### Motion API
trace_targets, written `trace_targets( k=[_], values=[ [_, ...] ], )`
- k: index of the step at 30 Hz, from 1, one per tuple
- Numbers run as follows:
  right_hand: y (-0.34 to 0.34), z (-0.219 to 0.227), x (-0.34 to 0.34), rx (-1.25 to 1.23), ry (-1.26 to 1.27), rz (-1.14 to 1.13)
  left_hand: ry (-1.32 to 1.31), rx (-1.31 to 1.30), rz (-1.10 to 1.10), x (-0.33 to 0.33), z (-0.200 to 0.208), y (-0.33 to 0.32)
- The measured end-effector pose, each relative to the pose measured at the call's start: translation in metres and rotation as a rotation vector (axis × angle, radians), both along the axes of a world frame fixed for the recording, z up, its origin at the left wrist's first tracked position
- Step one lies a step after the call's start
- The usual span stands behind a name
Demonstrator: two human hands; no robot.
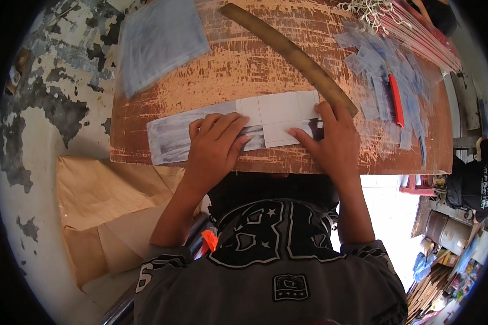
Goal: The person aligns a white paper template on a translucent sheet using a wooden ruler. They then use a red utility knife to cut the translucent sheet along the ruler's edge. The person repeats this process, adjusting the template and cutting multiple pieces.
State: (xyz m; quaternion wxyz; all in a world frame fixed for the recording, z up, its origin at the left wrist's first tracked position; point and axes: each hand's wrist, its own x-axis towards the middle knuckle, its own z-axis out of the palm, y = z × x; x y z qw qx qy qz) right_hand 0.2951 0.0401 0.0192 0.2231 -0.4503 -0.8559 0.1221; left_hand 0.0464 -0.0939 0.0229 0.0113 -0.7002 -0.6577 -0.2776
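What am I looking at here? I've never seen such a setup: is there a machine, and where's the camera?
No machine shows at work: it's a person's two bare hands. The single picture comes from a fisheye camera on their head, looking down, so straight edges bend. On the worn table, the left hand rests over a clear plastic strip beside a white lined sheet; the right hand is at the sheet's right end. Beyond lies a long brown strip; to the right, clear plastic pieces and a red-handled tool.
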Motion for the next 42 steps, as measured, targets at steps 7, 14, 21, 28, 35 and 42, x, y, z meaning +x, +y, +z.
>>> trace_targets(
  k=[7,14,21,28,35,42],
  values=[
    [0.002,-0.001,0.002,-0.002,-0.004,-0.011,-0.030,-0.003,0.034,0.001,-0.006,0.001],
    [0.000,0.000,0.001,-0.019,0.015,-0.001,0.010,0.035,0.054,0.005,-0.013,0.002],
    [0.002,-0.006,0.002,0.077,0.039,0.017,0.023,0.005,0.112,0.023,-0.008,0.001],
    [0.001,-0.007,0.002,0.072,0.048,0.016,0.043,-0.020,0.178,0.035,-0.012,0.005],
    [0.000,-0.006,0.002,0.014,0.057,-0.015,0.080,-0.060,0.209,0.038,-0.016,0.004],
    [-0.002,-0.009,0.005,0.084,0.123,0.013,0.067,-0.121,0.238,0.043,-0.007,0.003]
  ],
)
